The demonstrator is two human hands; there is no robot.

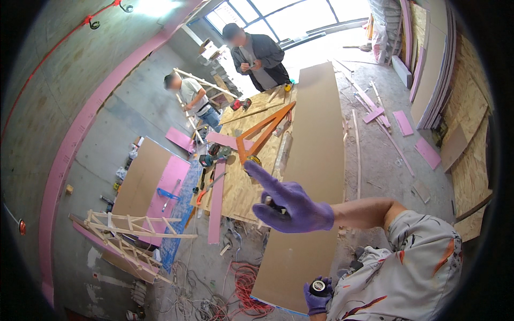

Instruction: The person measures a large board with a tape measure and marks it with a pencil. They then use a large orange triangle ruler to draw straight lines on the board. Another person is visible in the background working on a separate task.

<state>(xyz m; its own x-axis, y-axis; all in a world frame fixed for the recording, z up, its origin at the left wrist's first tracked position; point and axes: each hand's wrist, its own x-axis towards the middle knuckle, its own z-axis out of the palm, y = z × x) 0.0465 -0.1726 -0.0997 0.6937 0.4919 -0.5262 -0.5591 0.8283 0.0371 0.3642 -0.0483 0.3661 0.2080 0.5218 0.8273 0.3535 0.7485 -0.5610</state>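
My right hand, in a purple glove, reaches out over a long brown-faced board. Its index finger points away from me, towards an orange triangular frame on an oriented strand board sheet. The curled fingers hold a small thin object, mostly hidden; I cannot tell if it is a pencil. Low in the view, my left hand, also gloved, grips a round black tape measure close to my body, beside the board's near end. A yellow tool lies partly hidden beyond my pointing fingertip.
A red cordless drill, a teal cordless power tool and a pink board strip lie on the sheet. Two people stand beyond. Red cable coils on the floor. A wooden lattice frame stands left; stacked boards lean right.
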